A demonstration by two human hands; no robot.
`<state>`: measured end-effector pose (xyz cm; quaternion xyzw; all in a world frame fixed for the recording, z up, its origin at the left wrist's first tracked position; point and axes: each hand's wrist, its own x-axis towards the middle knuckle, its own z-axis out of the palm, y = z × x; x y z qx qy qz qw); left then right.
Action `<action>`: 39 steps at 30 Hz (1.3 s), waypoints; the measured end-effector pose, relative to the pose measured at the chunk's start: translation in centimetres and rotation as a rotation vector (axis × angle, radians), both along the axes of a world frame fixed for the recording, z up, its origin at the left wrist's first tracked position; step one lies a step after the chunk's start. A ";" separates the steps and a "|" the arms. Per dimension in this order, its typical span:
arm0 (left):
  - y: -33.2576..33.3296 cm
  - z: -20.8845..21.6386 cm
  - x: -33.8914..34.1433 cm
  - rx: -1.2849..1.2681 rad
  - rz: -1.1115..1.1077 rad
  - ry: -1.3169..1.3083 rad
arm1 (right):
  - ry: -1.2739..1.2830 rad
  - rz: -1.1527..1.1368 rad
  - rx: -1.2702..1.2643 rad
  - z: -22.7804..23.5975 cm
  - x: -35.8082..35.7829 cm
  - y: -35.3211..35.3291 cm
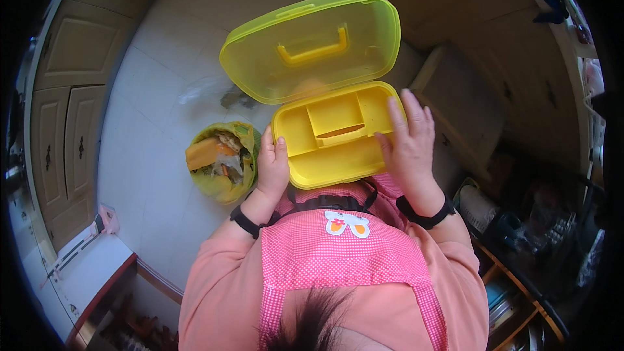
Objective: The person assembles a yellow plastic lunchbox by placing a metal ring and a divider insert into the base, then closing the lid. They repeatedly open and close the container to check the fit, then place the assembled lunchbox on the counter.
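A yellow plastic storage box [338, 165] sits in front of my apron. Its translucent yellow-green lid [311, 78], with a solid yellow handle [313, 52], is raised at the far side. Inside is a yellow tray [374, 110] with several compartments and a slotted grip in the middle; no items show in it. My left hand [273, 166] grips the box's left wall, thumb over the rim. At the right rim, my right hand [414, 143] has its fingers stretched out and apart, with the thumb over the tray. Whatever supports the box from below is hidden.
On the light tiled floor to the left stands a bin [224, 193] lined with a yellow-green bag and filled with scraps. Clear plastic [205, 91] lies beyond it. Wooden cabinets [81, 130] line the left; a wooden box-like piece [458, 107] and a cluttered rack [513, 286] are on the right.
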<state>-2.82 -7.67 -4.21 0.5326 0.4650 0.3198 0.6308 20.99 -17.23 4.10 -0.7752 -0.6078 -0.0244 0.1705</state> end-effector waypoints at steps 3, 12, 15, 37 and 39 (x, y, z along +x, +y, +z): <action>0.0 0.0 0.0 0.054 -0.017 0.032 | 0.091 0.323 -0.096 0.1 -1.5 0.7; -0.1 -0.4 0.3 0.030 0.036 0.080 | 0.147 0.391 -0.230 -0.1 -1.9 1.1; -0.1 -0.9 0.2 0.043 0.029 -0.034 | 0.285 0.374 -0.047 0.8 -1.1 1.8; 4.1 2.3 -3.7 -0.422 0.113 -0.748 | 0.667 0.234 0.214 3.4 4.6 -1.3; 4.5 3.3 -3.6 -0.230 -0.022 -0.524 | 0.613 0.168 0.127 2.9 4.5 -3.2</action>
